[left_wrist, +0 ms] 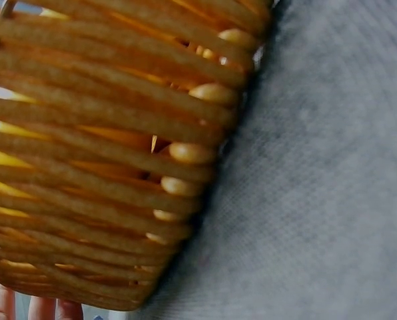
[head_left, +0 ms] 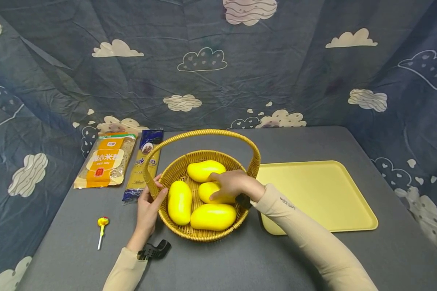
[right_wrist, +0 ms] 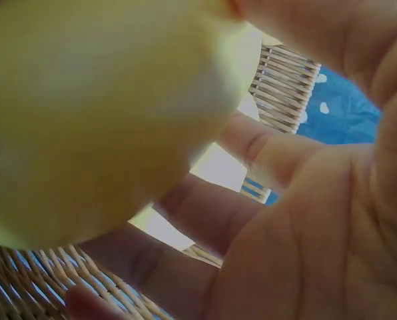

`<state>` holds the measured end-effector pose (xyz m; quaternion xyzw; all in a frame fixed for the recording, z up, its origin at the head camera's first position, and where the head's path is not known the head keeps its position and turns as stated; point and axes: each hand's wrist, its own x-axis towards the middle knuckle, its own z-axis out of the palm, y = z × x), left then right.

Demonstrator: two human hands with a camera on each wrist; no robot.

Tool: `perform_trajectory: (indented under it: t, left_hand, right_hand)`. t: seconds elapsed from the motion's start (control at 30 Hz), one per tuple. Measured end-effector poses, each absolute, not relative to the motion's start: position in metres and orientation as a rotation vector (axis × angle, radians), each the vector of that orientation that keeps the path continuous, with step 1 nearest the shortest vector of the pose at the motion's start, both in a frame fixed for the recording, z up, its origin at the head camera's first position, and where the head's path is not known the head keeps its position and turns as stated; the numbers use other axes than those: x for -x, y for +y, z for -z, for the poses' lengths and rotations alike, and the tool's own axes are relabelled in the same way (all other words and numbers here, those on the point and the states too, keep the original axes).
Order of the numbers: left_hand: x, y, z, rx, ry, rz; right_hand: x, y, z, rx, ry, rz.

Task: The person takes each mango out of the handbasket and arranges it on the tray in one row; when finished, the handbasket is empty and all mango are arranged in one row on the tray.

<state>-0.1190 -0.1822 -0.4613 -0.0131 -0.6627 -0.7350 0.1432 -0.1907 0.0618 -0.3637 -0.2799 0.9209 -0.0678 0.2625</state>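
In the head view, a woven basket [head_left: 204, 238] with a tall arched handle stands mid-table with several yellow mangoes in it. My right hand [head_left: 234, 186] reaches inside and grips one mango [head_left: 208, 193], its fingers curled round the fruit, as the right wrist view shows closely. Around it lie an upper mango [head_left: 205, 170], a left mango [head_left: 180, 203] and a front mango [head_left: 213, 217]. My left hand [head_left: 149, 206] holds the basket's left side by the handle's base, thumb at the rim. The left wrist view shows the basket's wicker wall [left_wrist: 105, 133], with fingertips [left_wrist: 42, 308] past it.
A pale yellow tray [head_left: 320, 198] lies right of the basket, under the right forearm. To the left are an orange-labelled food packet [head_left: 107, 159], a blue-and-yellow packet [head_left: 140, 169] and a lollipop [head_left: 102, 226]. A cloud-patterned curtain [head_left: 204, 89] surrounds the grey table.
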Motion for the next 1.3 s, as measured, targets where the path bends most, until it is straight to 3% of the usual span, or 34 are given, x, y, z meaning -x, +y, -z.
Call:
perform_trajectory:
  t: [1.3]
  left_hand:
    - [0.1190, -0.1833, 0.4619, 0.039, -1.920, 2.134]
  right_hand:
    - [0.1842, 0.0666, 0.3635, 0.875, 2.591, 0.399]
